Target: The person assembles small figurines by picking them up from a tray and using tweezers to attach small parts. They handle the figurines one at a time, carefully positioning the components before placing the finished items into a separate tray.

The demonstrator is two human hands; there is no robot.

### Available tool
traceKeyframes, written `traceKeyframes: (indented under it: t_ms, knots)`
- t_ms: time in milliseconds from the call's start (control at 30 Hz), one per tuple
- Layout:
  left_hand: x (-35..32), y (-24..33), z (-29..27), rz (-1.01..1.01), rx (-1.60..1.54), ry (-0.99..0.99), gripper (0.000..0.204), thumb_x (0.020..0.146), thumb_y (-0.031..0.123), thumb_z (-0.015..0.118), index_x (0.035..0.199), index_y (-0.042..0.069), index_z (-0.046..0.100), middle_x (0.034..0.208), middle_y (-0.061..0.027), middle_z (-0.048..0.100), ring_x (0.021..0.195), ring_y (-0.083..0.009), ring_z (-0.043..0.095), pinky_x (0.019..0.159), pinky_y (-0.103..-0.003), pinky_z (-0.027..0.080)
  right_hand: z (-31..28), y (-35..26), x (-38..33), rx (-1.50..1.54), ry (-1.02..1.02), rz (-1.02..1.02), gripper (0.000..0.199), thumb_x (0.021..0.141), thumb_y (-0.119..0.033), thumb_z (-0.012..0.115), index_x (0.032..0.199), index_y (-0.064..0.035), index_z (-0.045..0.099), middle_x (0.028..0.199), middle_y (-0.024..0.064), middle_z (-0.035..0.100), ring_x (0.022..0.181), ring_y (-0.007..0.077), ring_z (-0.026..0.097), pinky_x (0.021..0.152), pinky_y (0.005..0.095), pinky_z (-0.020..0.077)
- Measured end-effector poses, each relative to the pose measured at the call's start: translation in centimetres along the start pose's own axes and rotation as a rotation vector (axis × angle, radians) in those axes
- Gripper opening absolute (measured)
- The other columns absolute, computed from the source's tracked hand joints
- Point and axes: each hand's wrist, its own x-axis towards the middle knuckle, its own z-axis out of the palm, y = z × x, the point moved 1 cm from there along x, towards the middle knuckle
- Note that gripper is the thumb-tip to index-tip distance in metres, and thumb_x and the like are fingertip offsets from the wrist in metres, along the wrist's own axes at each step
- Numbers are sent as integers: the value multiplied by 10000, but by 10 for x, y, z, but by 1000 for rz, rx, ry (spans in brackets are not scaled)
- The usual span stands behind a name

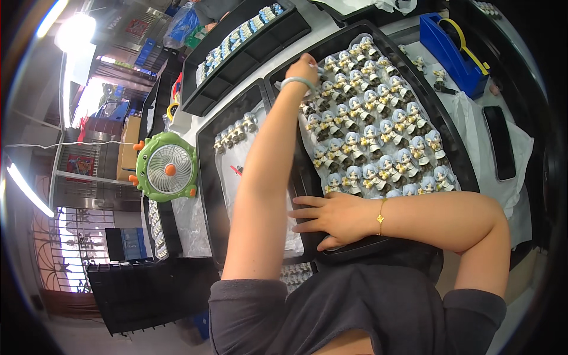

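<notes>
The left hand [305, 68] reaches to the upper centre of the frame, fingers pinched, seemingly on a figurine [325, 66] at the far corner of the black tray [458, 154]; the right hand [331, 216] lies flat and spread on the tray's near rim, much farther off

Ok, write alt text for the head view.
The person's left hand reaches onto rows of small grey-haired figurines filling a black plastic tray, while the right hand rests flat on its near edge. A green round desk fan stands to the left.
</notes>
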Motion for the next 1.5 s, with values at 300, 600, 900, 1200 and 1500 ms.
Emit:
traceKeyframes:
  t_ms: [300, 600, 900, 1200, 1500]
  knots:
    - [-179, -22, -85, 239, -1711, -365, 598, 781, 176, 510, 1295, 15, 251, 1113, -229, 485, 821, -214, 511, 732, -312, 409, 0, -2, 3, -33, -19, 6, 528, 740, -356, 596, 1202, -145, 452, 1344, 46, 314, 1278, 215, 201, 902, 405, 363]
    - [-289, -26, -72, 552, -1735, -427, 884, 602, -67, 634, 1290, 219, 159, 1266, -253, 295, 1058, -306, 476, 857, -376, 417, -7, -1, 6, 34, -22, 13, 546, 703, -313, 642, 1198, -169, 462, 1291, 42, 377, 1242, 236, 280, 861, 387, 397]
    - [-297, -28, -69, 410, -1706, -427, 807, 532, -23, 642, 1207, 147, 233, 1232, -189, 342, 1027, -301, 485, 877, -369, 388, -9, -4, 9, 9, -70, 33, 534, 702, -312, 642, 1186, -164, 473, 1247, 42, 409, 1222, 236, 302, 868, 383, 389]
    - [-294, -25, -66, 451, -401, 254, 653, 482, 193, 754, 1075, 94, 497, 814, -54, 405, 770, -217, 418, 690, -322, 312, -4, -1, 8, -35, -45, 21, 504, 719, -364, 611, 1150, -127, 497, 1270, 60, 402, 1237, 249, 282, 867, 387, 382]
    - [-296, -25, -69, 450, -159, 303, 659, 422, 290, 779, 1001, 77, 546, 789, -52, 434, 777, -232, 418, 754, -328, 307, -6, -3, 9, -25, -128, 73, 531, 729, -380, 601, 1161, -96, 478, 1324, 68, 349, 1265, 267, 232, 941, 385, 332]
